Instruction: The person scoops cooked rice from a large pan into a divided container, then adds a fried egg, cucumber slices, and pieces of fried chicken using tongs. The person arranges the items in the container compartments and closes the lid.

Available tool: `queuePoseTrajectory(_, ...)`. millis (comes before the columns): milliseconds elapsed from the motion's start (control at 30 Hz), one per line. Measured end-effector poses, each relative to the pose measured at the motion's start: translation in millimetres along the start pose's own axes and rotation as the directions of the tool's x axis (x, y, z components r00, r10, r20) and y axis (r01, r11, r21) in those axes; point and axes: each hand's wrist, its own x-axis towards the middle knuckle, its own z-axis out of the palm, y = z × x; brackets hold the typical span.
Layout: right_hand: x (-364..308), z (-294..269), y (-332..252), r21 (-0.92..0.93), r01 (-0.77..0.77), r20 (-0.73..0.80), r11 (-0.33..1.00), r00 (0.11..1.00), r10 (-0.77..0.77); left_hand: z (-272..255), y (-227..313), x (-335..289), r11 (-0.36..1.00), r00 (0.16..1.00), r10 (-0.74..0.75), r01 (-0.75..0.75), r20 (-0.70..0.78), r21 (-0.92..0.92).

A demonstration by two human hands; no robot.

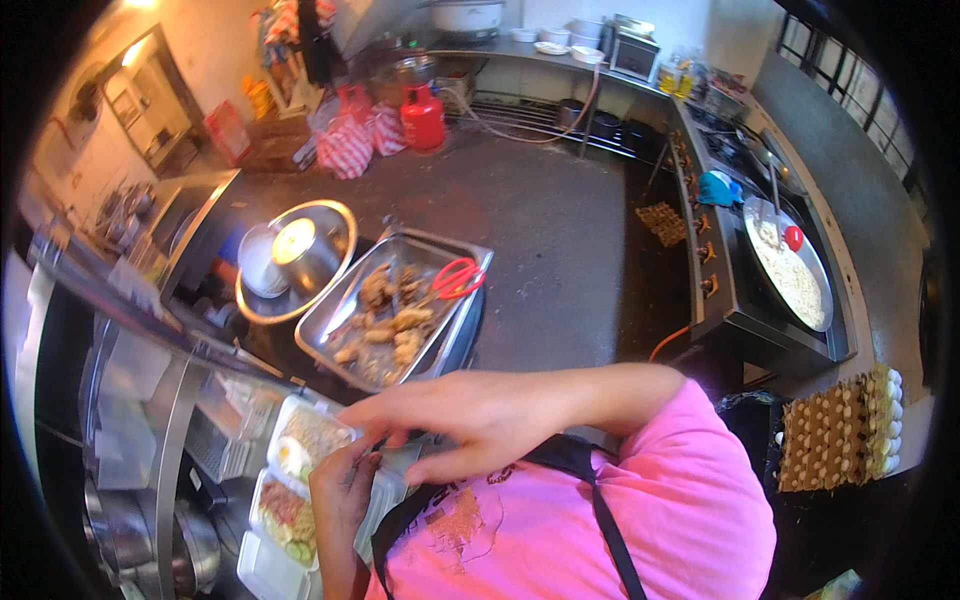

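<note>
My right hand (445,420) reaches left across my chest, thumb apart from its fingers, which are slightly blurred. Its fingertips meet or overlap my left hand (342,487), whose fingers are bent together; what they hold, if anything, is hidden. Just left of both hands lie open white takeaway boxes. One box (292,412) holds rice and a fried egg (293,455); the nearer one (255,505) holds reddish chopped food and green slices (298,550). Beyond my hands stands a metal tray (318,330) of fried pieces (410,318), with red-handled scissors (460,278) at its right rim.
A large steel bowl (343,220) with smaller vessels stands behind the tray. At right, a stove (735,325) carries a wide pan (820,310) of pale food. Stacked egg trays (835,430) stand nearer. A red gas cylinder (422,120) is on the far floor.
</note>
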Motion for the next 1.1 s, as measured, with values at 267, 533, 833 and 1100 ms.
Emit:
queuePoseTrajectory(267, -271.3, -98.0, 40.1, -0.083, -0.846, -0.631, 0.526, 0.454, 0.63, 177.1, 99.1, 107.0, 0.847, 0.812, 0.494, -0.53, 0.312, 0.037)
queuePoseTrajectory(533, -406.1, -144.7, 59.2, -0.226, -0.871, -0.818, 0.436, 0.412, 0.401, 336.9, 195.4, 206.4, 0.746, 0.603, 0.574, -0.665, 0.555, -0.049)
queuePoseTrajectory(833, -468.1, -166.5, 189.6, 0.564, -0.713, -0.671, 0.417, -0.102, 0.734, 423.0, 215.1, 326.8, 0.9, 0.564, 0.252, -0.435, 0.786, 0.023)
queuePoseTrajectory(1100, -496.1, -264.4, 254.9, 0.73, -0.675, -0.51, 0.107, -0.433, 0.743, 482.8, 245.0, 488.4, 0.382, 0.162, 0.491, -0.923, 0.856, -0.045)
